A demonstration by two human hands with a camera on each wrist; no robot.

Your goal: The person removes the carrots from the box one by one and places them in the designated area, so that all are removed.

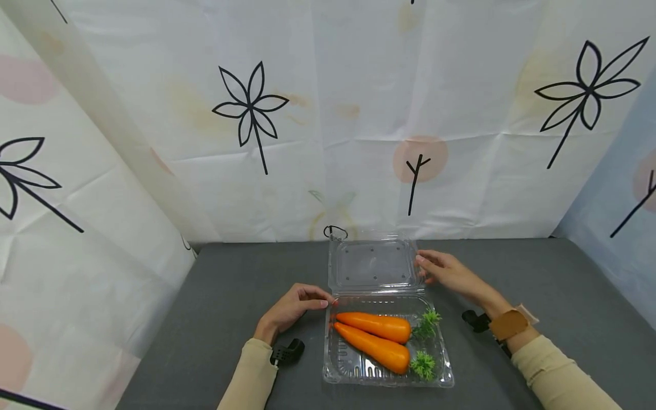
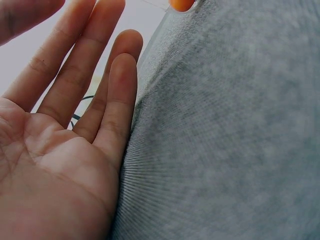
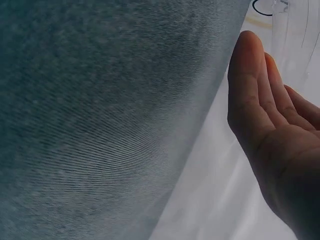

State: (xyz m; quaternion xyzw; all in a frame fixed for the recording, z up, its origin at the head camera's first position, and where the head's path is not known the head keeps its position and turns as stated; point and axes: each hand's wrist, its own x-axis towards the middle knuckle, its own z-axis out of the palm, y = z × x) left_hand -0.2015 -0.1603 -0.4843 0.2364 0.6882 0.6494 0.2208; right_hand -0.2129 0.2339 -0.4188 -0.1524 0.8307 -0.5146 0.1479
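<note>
A clear plastic clamshell box (image 1: 335, 373) lies with its lid (image 1: 374, 263) raised at the back. Two orange carrots (image 1: 376, 326) with green tops (image 1: 422, 364) lie side by side in its base, tips pointing left. My left hand (image 1: 292, 307) is at the box's back left corner by the hinge, thumb and index fingertips right at the edge. In the left wrist view its other fingers (image 2: 75, 70) extend fairly straight. At the lid's right edge is my right hand (image 1: 448, 273), fingertips against the plastic. Its fingers (image 3: 245, 75) look nearly straight in the right wrist view.
The box stands on a dark grey tabletop (image 1: 246, 273). A white cloth (image 1: 333, 114) with leaf drawings hangs behind the table, close to the raised lid, and more cloth hangs at both sides. Black wrist cameras (image 1: 288, 352) sit under both wrists.
</note>
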